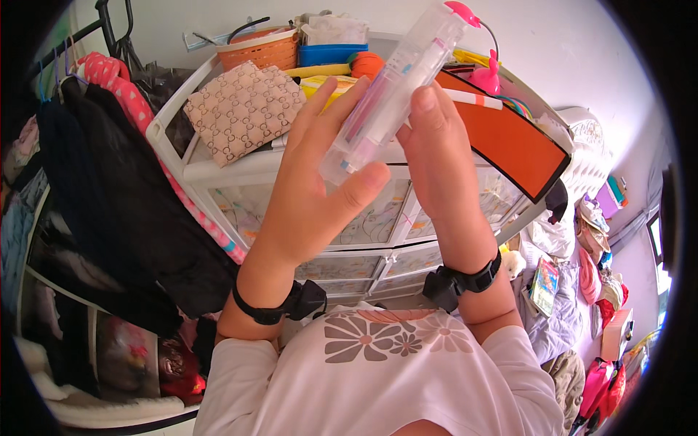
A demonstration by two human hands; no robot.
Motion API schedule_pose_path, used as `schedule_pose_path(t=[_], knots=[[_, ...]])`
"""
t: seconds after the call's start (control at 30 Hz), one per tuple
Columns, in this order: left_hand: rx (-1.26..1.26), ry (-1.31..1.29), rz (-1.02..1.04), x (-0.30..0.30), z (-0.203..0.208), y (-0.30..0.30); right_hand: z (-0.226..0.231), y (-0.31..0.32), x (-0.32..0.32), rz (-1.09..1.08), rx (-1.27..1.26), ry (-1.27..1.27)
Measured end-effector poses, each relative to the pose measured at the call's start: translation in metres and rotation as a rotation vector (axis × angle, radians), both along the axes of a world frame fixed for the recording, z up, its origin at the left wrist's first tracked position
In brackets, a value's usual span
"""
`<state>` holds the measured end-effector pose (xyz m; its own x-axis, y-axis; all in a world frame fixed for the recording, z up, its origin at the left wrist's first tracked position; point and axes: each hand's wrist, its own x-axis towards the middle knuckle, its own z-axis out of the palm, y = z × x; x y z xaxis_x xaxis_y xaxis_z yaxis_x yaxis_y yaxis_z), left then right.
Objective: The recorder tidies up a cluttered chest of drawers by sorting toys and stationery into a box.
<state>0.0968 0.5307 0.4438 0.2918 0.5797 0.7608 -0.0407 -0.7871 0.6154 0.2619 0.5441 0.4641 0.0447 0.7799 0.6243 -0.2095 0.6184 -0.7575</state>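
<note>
A clear plastic pencil case (398,94), long and box-shaped, is tilted up to the right above the white drawer cabinet (320,174). Pen-like sticks show faintly through its wall. My left hand (309,174) grips its lower left end, thumb across the near end and fingers along the left side. My right hand (445,156) presses on its right side, with the other fingers hidden behind the thumb and palm. Beside the right thumb, a white and pink stick like a marker (476,99) points right; whether that hand touches it I cannot tell.
On the cabinet top are a patterned beige pouch (246,110), an orange basket (258,51), a blue bin (333,55), an orange board with black edge (509,142) and a pink lamp (486,78). Dark clothes (123,189) hang at left; a cluttered bed (556,291) stands right.
</note>
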Motion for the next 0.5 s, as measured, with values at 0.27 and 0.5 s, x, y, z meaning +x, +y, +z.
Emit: schedule_pose_path(t=[0.27, 0.5], knots=[[0.168, 0.115, 0.159, 0.002, 0.008, -0.007, 0.007, -0.014, -0.007, 0.274, -0.080, 0.246], [-0.011, 0.014, 0.022, -0.002, 0.002, -0.004, 0.001, -0.012, -0.010, 0.313, -0.099, 0.239]])
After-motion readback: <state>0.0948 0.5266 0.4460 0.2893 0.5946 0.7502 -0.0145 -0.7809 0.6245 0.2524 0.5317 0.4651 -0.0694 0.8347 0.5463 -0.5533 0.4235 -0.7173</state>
